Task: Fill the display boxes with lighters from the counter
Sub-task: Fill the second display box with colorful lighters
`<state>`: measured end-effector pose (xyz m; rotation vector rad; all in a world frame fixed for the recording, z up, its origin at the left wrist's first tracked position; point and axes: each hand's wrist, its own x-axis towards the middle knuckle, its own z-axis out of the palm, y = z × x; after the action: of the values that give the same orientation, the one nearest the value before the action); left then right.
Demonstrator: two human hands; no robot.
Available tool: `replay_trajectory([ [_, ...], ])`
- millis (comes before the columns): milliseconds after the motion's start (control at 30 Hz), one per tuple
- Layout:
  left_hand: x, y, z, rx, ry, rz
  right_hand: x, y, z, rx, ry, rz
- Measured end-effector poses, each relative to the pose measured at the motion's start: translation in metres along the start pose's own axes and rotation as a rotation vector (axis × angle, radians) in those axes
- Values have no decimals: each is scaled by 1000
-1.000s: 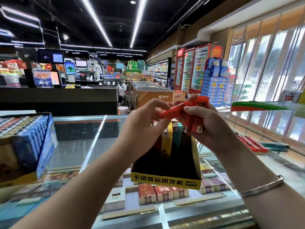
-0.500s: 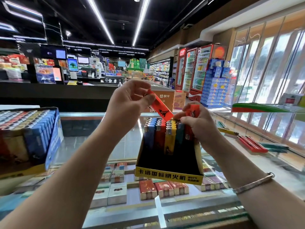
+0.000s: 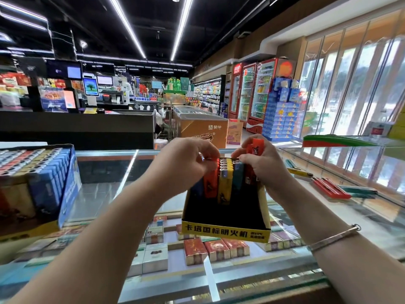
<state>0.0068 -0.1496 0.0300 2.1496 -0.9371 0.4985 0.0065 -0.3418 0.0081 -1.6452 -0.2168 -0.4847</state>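
A black and yellow display box [image 3: 225,232] stands on the glass counter, with rows of blue, orange, yellow and teal lighters upright at its back. My left hand [image 3: 186,161] pinches the top of an orange lighter [image 3: 210,183] standing in the orange row. My right hand [image 3: 263,161] grips a bunch of orange lighters [image 3: 255,145] at the box's right rear corner. Loose lighters [image 3: 331,188] in red, yellow and teal lie on the counter to the right.
A full blue display box of lighters [image 3: 39,181] stands at the left on the glass counter [image 3: 105,194]. Cigarette packs show beneath the glass. A red-green strip [image 3: 337,141] lies on a raised glass shelf at the right. Store aisles and fridges lie beyond.
My left hand took one orange lighter from the bunch in my right hand, carried it down and set it into the orange row. Both hands dropped to the box.
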Motion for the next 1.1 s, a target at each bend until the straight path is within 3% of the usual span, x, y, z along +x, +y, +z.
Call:
replay_trajectory([
  [200,-1,0,3,190,25,120,2,2,0,-34,3,-14],
  [433,0,-1,6,226,8,144,3,3,0,-35,8,-17],
  [733,3,-9,3,-48,-109,-51,4,-5,-7,-5,167,-78],
  [867,0,-6,8,85,-38,9,3,-14,-16,147,183,-72],
  [1100,-1,1,19,117,43,102,2,-15,-19,498,23,11],
])
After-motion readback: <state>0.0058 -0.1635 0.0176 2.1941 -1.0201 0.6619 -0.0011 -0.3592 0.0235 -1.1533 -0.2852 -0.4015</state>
